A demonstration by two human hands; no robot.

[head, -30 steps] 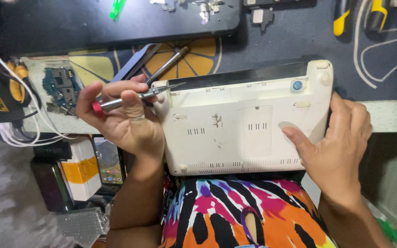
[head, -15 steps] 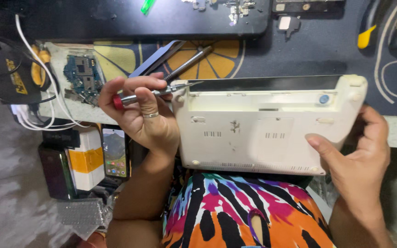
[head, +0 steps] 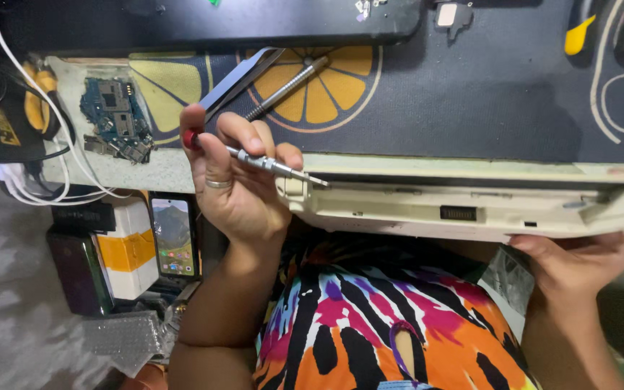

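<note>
My left hand grips a small screwdriver with a red cap and silver shaft, its tip at the left corner of a white laptop. The laptop is tipped on edge, so I see its long side with an empty slot and a dark connector. My right hand holds the laptop from below at its right end. A ring sits on one finger of the left hand.
A dark mat with an orange-slice print lies behind the laptop. On it rest a metal tool and grey tweezers. A blue circuit board, white cables, a phone, and yellow-handled tools lie around.
The laptop has been tilted from lying bottom-up to standing on edge. My right hand shifted under its right end. The left hand stays at the left corner with the screwdriver.
</note>
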